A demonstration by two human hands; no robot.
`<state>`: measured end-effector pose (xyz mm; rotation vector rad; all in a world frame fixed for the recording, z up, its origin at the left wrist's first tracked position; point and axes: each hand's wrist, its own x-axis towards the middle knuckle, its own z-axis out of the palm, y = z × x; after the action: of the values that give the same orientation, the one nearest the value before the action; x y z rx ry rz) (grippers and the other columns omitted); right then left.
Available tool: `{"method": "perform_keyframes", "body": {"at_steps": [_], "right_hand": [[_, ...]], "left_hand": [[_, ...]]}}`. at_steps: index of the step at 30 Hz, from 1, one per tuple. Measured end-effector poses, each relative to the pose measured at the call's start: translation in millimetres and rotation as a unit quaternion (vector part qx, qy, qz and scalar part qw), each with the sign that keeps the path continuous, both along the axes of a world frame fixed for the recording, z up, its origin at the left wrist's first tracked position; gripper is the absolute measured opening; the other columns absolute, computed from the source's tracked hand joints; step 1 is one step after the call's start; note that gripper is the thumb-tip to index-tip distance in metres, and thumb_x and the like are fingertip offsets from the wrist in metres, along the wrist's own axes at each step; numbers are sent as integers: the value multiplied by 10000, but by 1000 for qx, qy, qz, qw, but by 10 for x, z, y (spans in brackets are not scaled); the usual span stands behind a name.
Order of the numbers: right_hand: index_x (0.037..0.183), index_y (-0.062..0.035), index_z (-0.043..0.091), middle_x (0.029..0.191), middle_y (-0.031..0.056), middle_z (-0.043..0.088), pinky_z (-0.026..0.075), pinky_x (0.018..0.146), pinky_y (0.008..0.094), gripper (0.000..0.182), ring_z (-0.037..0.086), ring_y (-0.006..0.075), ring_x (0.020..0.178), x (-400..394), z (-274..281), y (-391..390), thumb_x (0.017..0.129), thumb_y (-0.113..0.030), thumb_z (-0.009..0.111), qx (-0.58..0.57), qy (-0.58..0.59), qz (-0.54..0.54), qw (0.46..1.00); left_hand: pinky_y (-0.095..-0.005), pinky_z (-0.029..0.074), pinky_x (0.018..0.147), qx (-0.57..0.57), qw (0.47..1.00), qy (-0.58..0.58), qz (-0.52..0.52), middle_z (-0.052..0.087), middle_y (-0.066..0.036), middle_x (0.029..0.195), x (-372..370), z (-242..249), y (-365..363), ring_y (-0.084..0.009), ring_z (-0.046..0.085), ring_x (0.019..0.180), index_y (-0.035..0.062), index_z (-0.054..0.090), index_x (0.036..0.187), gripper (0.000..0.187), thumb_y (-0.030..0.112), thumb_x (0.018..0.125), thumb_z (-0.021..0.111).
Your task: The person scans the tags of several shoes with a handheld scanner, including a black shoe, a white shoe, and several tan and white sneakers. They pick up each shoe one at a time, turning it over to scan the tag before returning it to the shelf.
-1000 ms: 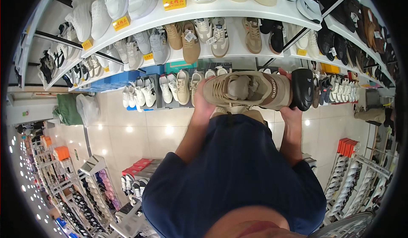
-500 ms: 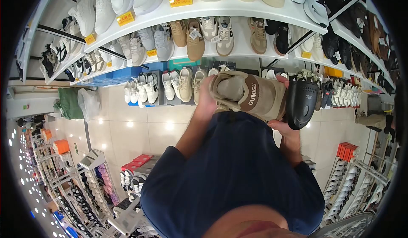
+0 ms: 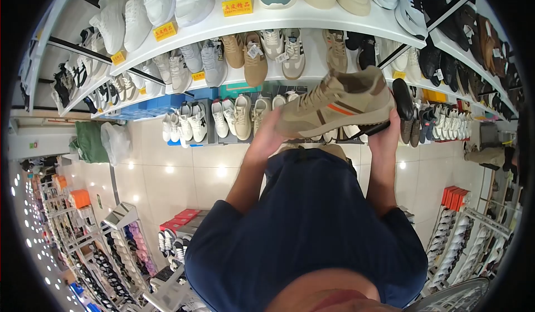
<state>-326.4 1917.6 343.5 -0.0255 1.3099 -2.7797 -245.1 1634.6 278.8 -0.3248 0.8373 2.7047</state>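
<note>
A khaki sneaker (image 3: 340, 103) with brown and orange side stripes is held up in front of the shelves, its toe to the left and its heel to the right. My left hand (image 3: 268, 133) grips the toe end. At the heel end, my right hand (image 3: 385, 133) is closed on a black device (image 3: 372, 128), mostly hidden beneath the sole. Whether the right hand also grips the shoe's heel cannot be made out.
A curved white shelf (image 3: 317, 23) above carries rows of shoes, with yellow labels on its edge. Below it, more shoes such as a cream pair (image 3: 242, 117) stand low down. A shoe rack (image 3: 106, 228) is behind at the left.
The sneaker has turned from showing its heel and opening to showing its striped side. The black device has moved from upright at the right to under the heel. Both hands turned with them.
</note>
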Motion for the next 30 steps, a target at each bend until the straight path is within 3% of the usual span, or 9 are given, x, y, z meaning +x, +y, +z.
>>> {"method": "perform_keyframes", "body": {"at_steps": [2, 5, 9, 11, 17, 20, 24, 26, 30], "right_hand": [[1436, -40, 441, 1437, 97, 513, 379, 1127, 445, 570, 491, 270, 1328, -29, -55, 7, 1012, -420, 481, 0, -27, -6, 1000], [1391, -60, 487, 1394, 115, 545, 405, 1102, 450, 492, 505, 279, 1302, -74, -125, 92, 1057, -404, 376, -72, -106, 21, 992], [1381, -49, 500, 1369, 129, 569, 414, 1086, 448, 530, 537, 282, 1264, -96, -366, 207, 1053, -438, 353, -110, -131, 63, 983], [1366, -48, 515, 1346, 128, 587, 427, 1071, 443, 513, 553, 283, 1243, -135, -478, 276, 1049, -423, 366, -136, -111, 100, 979], [1289, -45, 576, 1238, 125, 652, 487, 990, 427, 442, 622, 287, 1128, -208, -658, 489, 1029, -362, 411, -164, -94, 154, 970], [1267, -41, 587, 1213, 131, 662, 504, 963, 426, 420, 636, 289, 1097, -222, -669, 498, 1024, -339, 418, -153, -85, 159, 972], [1261, -30, 590, 1207, 150, 661, 506, 959, 426, 409, 639, 294, 1090, -158, -513, 356, 1022, -312, 414, -169, -46, 155, 972], [1263, -28, 589, 1210, 152, 659, 504, 963, 428, 411, 638, 295, 1094, -162, -536, 381, 1020, -310, 414, -180, -47, 162, 969], [1267, -32, 590, 1218, 153, 658, 498, 975, 436, 414, 633, 296, 1113, -173, -546, 388, 1017, -312, 415, -182, -48, 168, 968]], "left_hand": [[-457, 386, 1116, -94, 995, 37, 25, 462, -154, 1468, 3, 226, -12, -294, 474, 1343, -2, 333, 1495, 539, 270, 1046, 454], [-433, 375, 1135, -93, 989, 105, 49, 435, -146, 1483, 10, 286, -34, -289, 477, 1336, -9, 293, 1510, 652, 159, 965, 609], [-430, 382, 1128, -9, 987, 138, 86, 441, -143, 1470, -55, 283, -28, -275, 488, 1322, -10, 280, 1517, 756, 89, 880, 675], [-417, 403, 1107, 35, 987, 149, 40, 472, -109, 1458, -46, 292, -34, -242, 485, 1326, 1, 312, 1506, 846, 181, 823, 777], [-387, 415, 1079, -162, 969, 184, 16, 516, -92, 1412, -12, 135, -181, -212, 511, 1288, -16, 341, 1489, 896, 110, 735, 808], [-385, 423, 1066, -172, 957, 232, -2, 518, -101, 1405, 4, 202, -213, -216, 511, 1286, -19, 339, 1488, 924, 160, 729, 835], [-394, 422, 1071, -45, 983, 175, -45, 515, -121, 1404, 79, 268, -178, -235, 505, 1294, -24, 321, 1497, 965, 260, 740, 848], [-376, 348, 1137, 63, 987, 139, -47, 419, -158, 1501, 116, 173, -137, -242, 419, 1373, -56, 244, 1529, 903, 137, 799, 739], [-404, 335, 1148, 35, 981, 171, -81, 358, -172, 1544, 124, 54, -166, -260, 387, 1403, -55, 201, 1539, 933, 215, 830, 744]]}}
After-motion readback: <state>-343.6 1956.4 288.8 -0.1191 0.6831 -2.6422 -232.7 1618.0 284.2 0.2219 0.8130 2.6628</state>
